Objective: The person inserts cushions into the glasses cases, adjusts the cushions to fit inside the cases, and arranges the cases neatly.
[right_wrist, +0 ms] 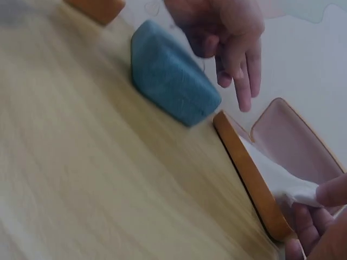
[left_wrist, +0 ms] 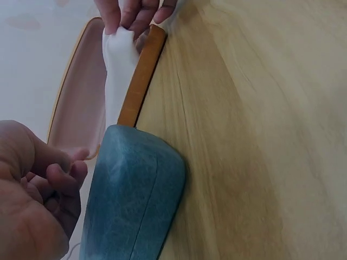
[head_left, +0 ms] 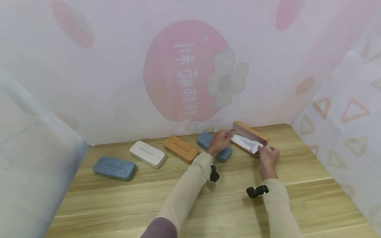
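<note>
An orange-brown glasses case stands with its lid raised, showing a pinkish lining. Folded white cloth lies along its inside. My right hand pinches the cloth's near right end between thumb and fingers, as the right wrist view also shows. At the case's other end is my left hand, its fingers loosely bent and holding nothing, close to the lid's corner in the left wrist view. Below that hand a closed blue glasses case sits right beside the open one, partly covered by the hand in the head view.
Further left on the wooden table lie a closed orange case, a white case and another blue case. A printed wall covering rises behind the table's back edge, and side panels flank it.
</note>
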The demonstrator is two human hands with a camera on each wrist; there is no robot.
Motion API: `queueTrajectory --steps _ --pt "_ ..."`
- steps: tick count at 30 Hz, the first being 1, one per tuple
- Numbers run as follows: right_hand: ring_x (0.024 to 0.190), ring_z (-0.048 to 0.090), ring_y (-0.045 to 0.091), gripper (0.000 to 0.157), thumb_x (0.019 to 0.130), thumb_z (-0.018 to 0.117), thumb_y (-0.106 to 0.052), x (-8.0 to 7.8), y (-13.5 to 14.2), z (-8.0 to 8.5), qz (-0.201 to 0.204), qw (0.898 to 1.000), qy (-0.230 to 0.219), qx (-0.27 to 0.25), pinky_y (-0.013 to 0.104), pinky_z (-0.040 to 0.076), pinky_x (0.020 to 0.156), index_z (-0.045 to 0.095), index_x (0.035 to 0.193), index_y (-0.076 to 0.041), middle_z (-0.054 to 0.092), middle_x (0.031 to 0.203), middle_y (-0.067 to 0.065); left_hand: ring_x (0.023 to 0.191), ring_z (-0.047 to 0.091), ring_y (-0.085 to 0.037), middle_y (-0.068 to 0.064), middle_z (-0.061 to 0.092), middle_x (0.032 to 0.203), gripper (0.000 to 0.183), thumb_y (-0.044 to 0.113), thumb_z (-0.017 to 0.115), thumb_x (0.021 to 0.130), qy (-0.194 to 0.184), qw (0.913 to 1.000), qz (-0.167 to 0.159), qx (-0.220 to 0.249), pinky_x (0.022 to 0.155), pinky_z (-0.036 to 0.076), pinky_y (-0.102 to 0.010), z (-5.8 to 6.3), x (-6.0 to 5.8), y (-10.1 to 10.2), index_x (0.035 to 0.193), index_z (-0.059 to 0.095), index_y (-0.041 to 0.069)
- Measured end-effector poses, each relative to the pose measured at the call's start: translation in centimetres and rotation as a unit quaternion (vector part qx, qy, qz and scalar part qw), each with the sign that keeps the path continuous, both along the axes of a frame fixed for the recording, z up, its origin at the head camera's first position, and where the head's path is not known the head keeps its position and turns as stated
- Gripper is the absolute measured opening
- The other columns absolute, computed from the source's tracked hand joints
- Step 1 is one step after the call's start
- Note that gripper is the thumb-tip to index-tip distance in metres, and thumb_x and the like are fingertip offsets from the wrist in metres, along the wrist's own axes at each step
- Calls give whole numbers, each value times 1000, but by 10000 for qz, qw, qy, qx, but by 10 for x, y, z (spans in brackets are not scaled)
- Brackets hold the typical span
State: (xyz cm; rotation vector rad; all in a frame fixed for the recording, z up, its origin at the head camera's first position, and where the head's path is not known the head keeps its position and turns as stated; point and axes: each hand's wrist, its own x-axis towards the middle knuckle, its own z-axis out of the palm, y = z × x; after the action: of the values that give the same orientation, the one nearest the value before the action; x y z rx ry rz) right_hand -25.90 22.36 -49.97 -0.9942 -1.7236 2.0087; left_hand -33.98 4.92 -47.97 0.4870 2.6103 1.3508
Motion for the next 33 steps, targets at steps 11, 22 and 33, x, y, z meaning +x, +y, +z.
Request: queueTrajectory --steps 11,22,33 --pt "138 47 44 76 98 56 -5 12 15 6 578 9759 -572 2025 49 37 117 10 157 12 53 139 36 128 58 -21 1 61 142 52 0 48 94 -282 9989 225 -284 99 51 -38 5 1 -6 144 54 14" --pt "130 59 38 70 95 64 -9 12 16 2 247 9825 -462 1790 45 40 115 30 153 10 63 130 27 94 58 -18 2 55 148 58 1 48 92 -426 9978 91 -506 93 48 -38 10 -5 -12 149 49 17" --pt "141 42 47 66 92 61 -24 14 20 4 1265 9500 -867 2719 54 37 116 46 143 14 47 147 33 68 39 -16 -4 46 86 25 0 51 91 -410 9929 -371 -1055 59 33 -28 8 -13 -5 115 55 4"
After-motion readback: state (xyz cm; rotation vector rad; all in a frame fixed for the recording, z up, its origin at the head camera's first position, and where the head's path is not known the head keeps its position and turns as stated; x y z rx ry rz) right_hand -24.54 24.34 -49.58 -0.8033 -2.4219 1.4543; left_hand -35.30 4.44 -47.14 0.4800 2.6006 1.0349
